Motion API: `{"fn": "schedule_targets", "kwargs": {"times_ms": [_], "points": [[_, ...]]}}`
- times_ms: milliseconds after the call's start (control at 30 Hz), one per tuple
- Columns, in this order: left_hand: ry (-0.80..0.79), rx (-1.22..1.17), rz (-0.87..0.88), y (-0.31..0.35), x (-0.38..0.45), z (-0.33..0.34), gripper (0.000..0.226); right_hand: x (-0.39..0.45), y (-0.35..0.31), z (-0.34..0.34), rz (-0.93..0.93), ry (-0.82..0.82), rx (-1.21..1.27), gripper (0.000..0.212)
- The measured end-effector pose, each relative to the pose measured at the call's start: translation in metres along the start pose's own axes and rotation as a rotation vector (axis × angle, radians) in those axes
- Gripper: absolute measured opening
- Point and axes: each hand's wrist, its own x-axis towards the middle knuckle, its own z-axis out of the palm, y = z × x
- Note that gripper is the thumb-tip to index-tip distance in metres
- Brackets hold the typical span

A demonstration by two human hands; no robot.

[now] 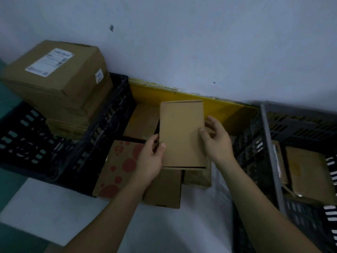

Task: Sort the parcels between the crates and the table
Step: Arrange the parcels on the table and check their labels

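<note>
two hands hold one plain flat parcel [182, 136] in the middle of the view, lifted above the other boxes. the left hand [150, 159] has its grip clamped on the parcel's left edge, thumb on the top face and fingers behind. the right hand [216, 141] pinches the right edge, thumb on top, fingers curled behind.

just under the parcel, on the near side, lies a plain brown box [164, 189], and to its right a smaller brown box [197, 177] is partly covered by the held one. to the left a box with red dots [116, 167] leans against the black crate [87, 143]. beyond the parcel another brown box [141, 122] lies flat by the yellow strip [182, 97] at the foot of the wall [182, 42].

in the black crate on the left a large carton with a white label [56, 75] sits on a lower carton [67, 128] and rises above the crate rim. on the right a grey crate [269, 143] holds two flat brown parcels [308, 172]; its tall rim stands close beside the right wrist.

the boxes rest on a white surface [182, 225], whether worktop or floor i cannot tell, and it shows bare on the near side between the forearms. the crates hem the parcel in left and right; open room lies near and upward.
</note>
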Motion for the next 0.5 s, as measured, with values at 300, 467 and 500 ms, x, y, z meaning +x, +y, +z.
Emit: {"fn": "schedule_targets", "kwargs": {"times_ms": [300,467,500], "points": [[0.103,0.354,0.084,-0.006,0.052,-0.065,0.058,-0.021,0.012,0.071,-0.013,-0.236,-0.014,0.081],[-0.004,0.954,0.167,-0.043,0.061,-0.095,0.071,0.016,0.0,0.12,0.019,-0.148,-0.13,0.071],[-0.06,1.023,0.154,-0.048,0.06,-0.097,0.076,0.023,-0.001,0.132,0.029,-0.15,-0.162,0.068]]}}
